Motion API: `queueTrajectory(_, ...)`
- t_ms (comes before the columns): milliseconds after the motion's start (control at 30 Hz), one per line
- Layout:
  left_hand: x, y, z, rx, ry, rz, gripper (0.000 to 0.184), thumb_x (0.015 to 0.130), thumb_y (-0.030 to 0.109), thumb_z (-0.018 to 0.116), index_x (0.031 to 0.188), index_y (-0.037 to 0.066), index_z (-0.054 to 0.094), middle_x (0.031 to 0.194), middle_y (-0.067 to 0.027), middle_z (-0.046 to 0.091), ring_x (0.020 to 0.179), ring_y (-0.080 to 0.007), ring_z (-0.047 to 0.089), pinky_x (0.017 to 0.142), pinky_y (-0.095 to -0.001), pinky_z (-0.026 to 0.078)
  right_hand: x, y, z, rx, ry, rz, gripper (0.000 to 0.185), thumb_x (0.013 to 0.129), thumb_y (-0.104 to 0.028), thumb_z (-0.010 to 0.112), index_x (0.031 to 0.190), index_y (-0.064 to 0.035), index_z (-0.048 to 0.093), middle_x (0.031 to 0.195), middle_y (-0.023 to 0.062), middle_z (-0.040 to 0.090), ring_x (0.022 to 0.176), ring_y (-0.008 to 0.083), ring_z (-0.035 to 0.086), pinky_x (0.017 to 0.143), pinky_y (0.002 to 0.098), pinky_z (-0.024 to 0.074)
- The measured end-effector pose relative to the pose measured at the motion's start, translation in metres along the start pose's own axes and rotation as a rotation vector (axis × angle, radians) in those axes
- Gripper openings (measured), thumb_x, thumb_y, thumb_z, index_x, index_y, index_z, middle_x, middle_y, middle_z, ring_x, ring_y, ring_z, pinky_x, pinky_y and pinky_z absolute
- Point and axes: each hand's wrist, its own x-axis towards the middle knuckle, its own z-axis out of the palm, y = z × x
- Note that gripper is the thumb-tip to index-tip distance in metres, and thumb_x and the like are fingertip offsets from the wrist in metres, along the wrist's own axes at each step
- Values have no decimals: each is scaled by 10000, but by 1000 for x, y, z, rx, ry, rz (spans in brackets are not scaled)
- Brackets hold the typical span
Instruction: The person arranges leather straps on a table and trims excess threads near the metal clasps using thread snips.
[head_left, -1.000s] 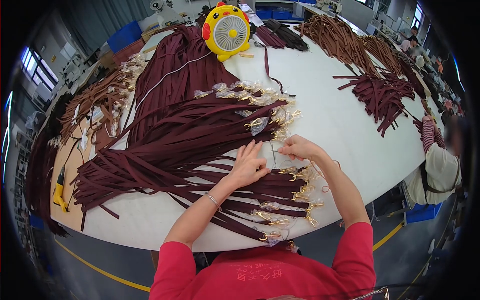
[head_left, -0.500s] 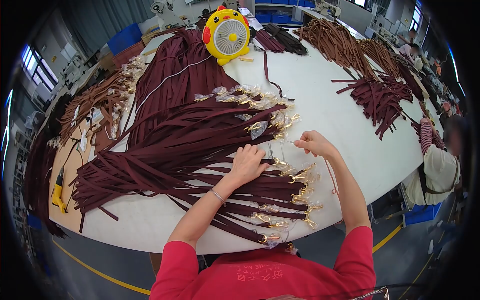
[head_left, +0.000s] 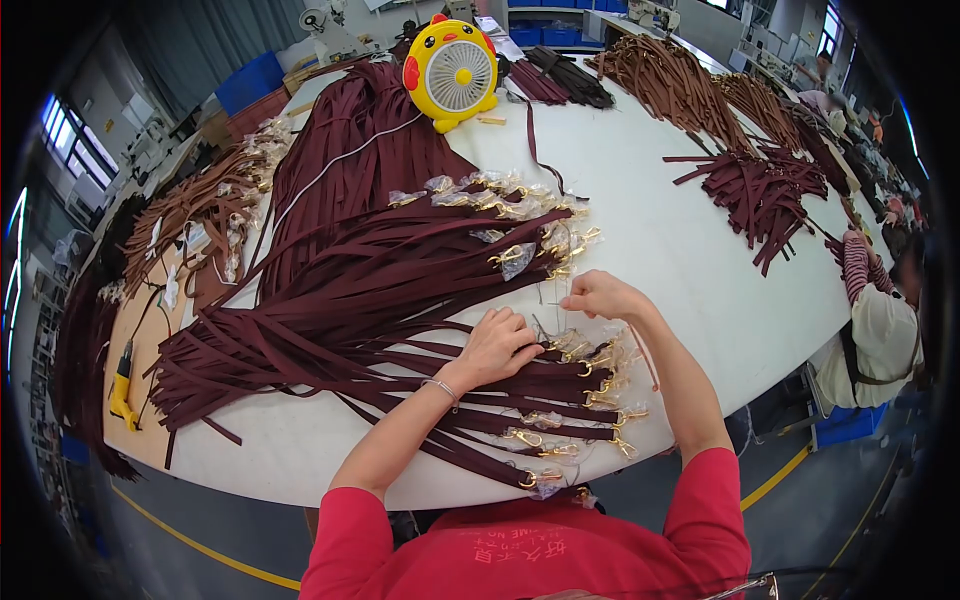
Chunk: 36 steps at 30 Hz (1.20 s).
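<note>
Maroon straps point(head_left: 330, 350) with gold swivel clasps point(head_left: 598, 397) lie fanned across the white table, several clasps wrapped in clear plastic. My left hand point(head_left: 497, 345) rests over the straps, fingers curled, with thumb and fingertips closed on one strap near its clasp end. Just to the right, above the nearer row of clasps, my right hand point(head_left: 603, 295) is held in a pinch. Something thin shows at its fingertips, too small to name. Fine dark threads run among the strap ends between the hands.
A yellow chick-shaped fan point(head_left: 455, 75) stands at the back, its white cable crossing hanging straps. A yellow-handled tool point(head_left: 122, 390) lies at the left. Brown straps point(head_left: 665, 90) and a maroon pile point(head_left: 765, 195) are at the right, near a seated person point(head_left: 875, 330).
My right hand has moved left and slightly down, closer to my left hand. My left hand has shifted slightly down, its fingers curled more. Clasps near it have shifted.
</note>
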Motion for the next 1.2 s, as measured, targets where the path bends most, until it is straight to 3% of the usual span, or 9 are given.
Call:
queueTrajectory(100,-1,0,3,-49,16,9,149,741,218,641,695,92,577,711,-38,494,756,-210,476,688,-334,358,-15,14,-23,-12,15,204,357,789,-352,636,704,-12,565,541,36,528,402,105,425,356,268,322)
queueTrajectory(267,5,1,-6,28,-55,54,78,725,121,630,706,73,571,720,-40,519,754,-213,486,682,-329,368,0,8,13,96,-44,144,355,786,-359,644,731,-15,574,536,25,519,405,86,414,350,252,305)
queueTrajectory(400,33,-16,-36,445,318,-8,242,657,87,646,874,79,541,831,-52,523,796,-225,491,693,-341,368,-3,4,19,174,-98,57,329,799,-334,636,719,-23,566,544,28,518,437,93,433,363,256,306)
queueTrajectory(467,39,-30,-44,575,207,-143,283,661,114,668,906,82,530,844,-56,506,808,-224,482,692,-338,362,-14,9,11,92,-33,76,316,805,-319,627,724,-21,560,558,31,520,475,101,457,382,260,336)
queueTrajectory(667,55,-49,-59,593,160,-144,297,676,171,693,910,88,530,821,-59,494,812,-229,478,683,-344,361,-30,21,-15,128,250,65,359,796,-368,606,786,-14,547,646,66,561,539,145,527,458,287,431)
queueTrajectory(867,65,-68,-63,515,65,-183,101,766,165,605,760,69,574,739,-60,560,770,-246,537,650,-370,401,-16,24,-17,184,482,72,356,784,-378,600,799,-25,551,683,72,580,632,158,566,554,305,444)
queueTrajectory(1000,70,-59,-82,296,77,-453,148,798,179,551,789,40,600,717,-142,620,702,-346,601,600,-428,461,11,40,-22,146,610,31,371,775,-398,595,785,-29,560,705,81,599,679,184,583,627,325,439)
queueTrajectory(1067,74,-54,-90,16,109,-532,199,773,224,585,743,30,619,696,-134,632,692,-328,613,622,-398,470,18,40,-26,163,600,16,341,782,-357,612,779,-20,557,686,65,584,642,150,560,587,293,434)
queueTrajectory(1200,79,-52,-98,-24,-64,-591,202,762,199,626,752,-3,616,648,-115,608,610,-214,597,567,-315,434,19,33,-25,145,552,26,330,769,-337,637,768,-15,564,676,57,582,617,133,551,557,275,432)
